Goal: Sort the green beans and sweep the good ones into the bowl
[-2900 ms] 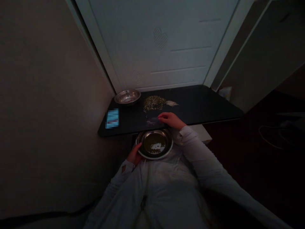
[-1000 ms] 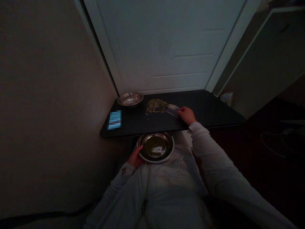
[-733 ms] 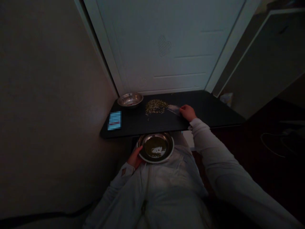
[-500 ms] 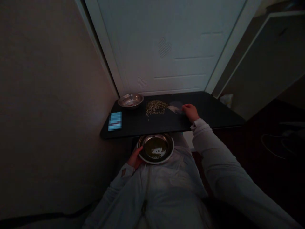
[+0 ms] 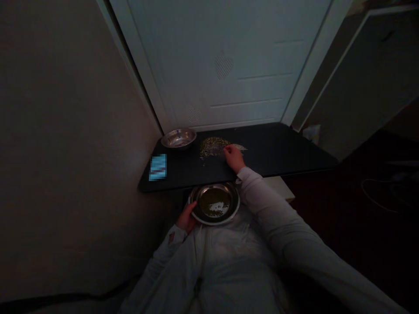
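My left hand (image 5: 187, 218) grips the left rim of a round metal bowl (image 5: 236, 208) on my lap, thumb over the edge. Small dark green grains, like mung beans, cover part of its shiny bottom. Above the black tabletop, my right hand (image 5: 233, 158) is closed in a pinch at the right edge of a heap of mixed green and pale grains (image 5: 212, 141). A thin, see-through piece (image 5: 218, 151) seems to be between its fingertips, over the heap; dim light blurs its outline. Just behind this hand lies a pale patch (image 5: 241, 147), its material unclear.
At the table's back left stands a second metal bowl (image 5: 179, 138). A blurred-out blue rectangle (image 5: 158, 167) lies near the left edge. The black table (image 5: 288, 148) meets a white door (image 5: 248, 61); a wall rises at left. A pale flat box (image 5: 279, 188) shows below the front edge.
My right hand has moved left, from beyond the pale patch to the heap's right edge, bringing the see-through piece over the grains. The left hand and its bowl stay in place.
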Available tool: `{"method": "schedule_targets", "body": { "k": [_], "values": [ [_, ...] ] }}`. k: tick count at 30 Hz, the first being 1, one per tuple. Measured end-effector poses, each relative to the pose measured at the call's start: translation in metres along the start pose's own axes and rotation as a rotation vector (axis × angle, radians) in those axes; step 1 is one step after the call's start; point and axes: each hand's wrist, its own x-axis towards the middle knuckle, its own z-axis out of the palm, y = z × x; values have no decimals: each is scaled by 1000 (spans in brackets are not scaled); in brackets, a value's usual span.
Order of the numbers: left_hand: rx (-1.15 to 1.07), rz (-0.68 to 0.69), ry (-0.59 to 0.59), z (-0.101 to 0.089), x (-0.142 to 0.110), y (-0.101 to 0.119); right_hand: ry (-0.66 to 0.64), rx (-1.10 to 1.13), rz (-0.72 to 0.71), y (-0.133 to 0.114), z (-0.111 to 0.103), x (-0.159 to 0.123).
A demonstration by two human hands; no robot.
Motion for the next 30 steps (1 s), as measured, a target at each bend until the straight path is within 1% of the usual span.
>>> {"method": "schedule_targets", "body": {
  "k": [2,5,10,15,20,22,27,30],
  "values": [
    [-8,1,-19,-3,2,-1,62,-40,10,3,-2,1],
    [-7,6,-35,-4,3,-1,112,-68,33,7,-8,2],
    [2,-17,26,-1,1,0,138,-102,59,8,-10,3],
    [17,-40,43,2,-2,2,113,-145,76,5,-9,0],
    [13,-30,-7,-1,0,1,62,-179,63,5,-9,0],
    [5,-23,-26,-3,2,0,48,-174,60,5,-9,-1],
    [21,-41,-1,-7,6,-1,-16,-137,57,4,-12,-2],
    [23,-18,-18,-9,8,-3,-34,-100,63,3,-13,-3]
  ]
}}
